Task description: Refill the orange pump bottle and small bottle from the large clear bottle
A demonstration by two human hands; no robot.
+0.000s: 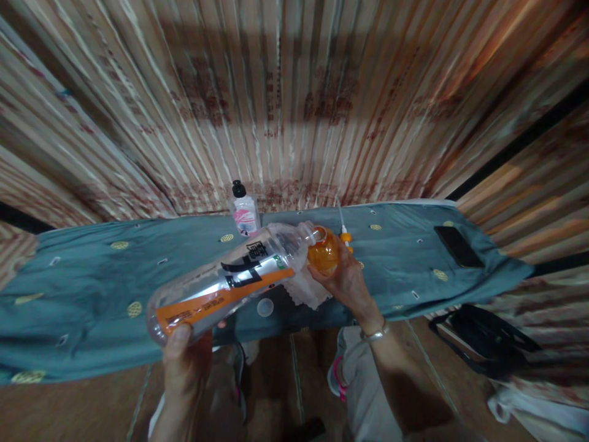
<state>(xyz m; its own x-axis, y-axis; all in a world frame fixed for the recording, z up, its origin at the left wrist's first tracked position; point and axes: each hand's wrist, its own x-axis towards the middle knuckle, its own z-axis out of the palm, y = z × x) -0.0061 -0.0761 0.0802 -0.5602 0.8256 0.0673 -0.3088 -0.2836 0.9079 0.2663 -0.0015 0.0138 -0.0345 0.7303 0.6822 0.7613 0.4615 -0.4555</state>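
At frame centre I see my left hand [184, 356] with its fingers clenched round the base of a large clear bottle [225, 282], tilted so its neck points up-right. My right hand [345, 276] has its fingers wrapped round a small orange bottle [323, 252] touching that neck. Beneath lie a white cloth [306, 288] and a clear cap [265, 307] on the teal-covered bench [92, 288]. A black-capped bottle [243, 215] stands behind; a phone [458, 245] lies at right.

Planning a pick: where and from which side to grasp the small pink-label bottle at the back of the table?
Grip the small bottle around its straight body below the black cap, coming in from its left. It stands upright and that side looks free, while the big tilted bottle crosses just in front and to its right.
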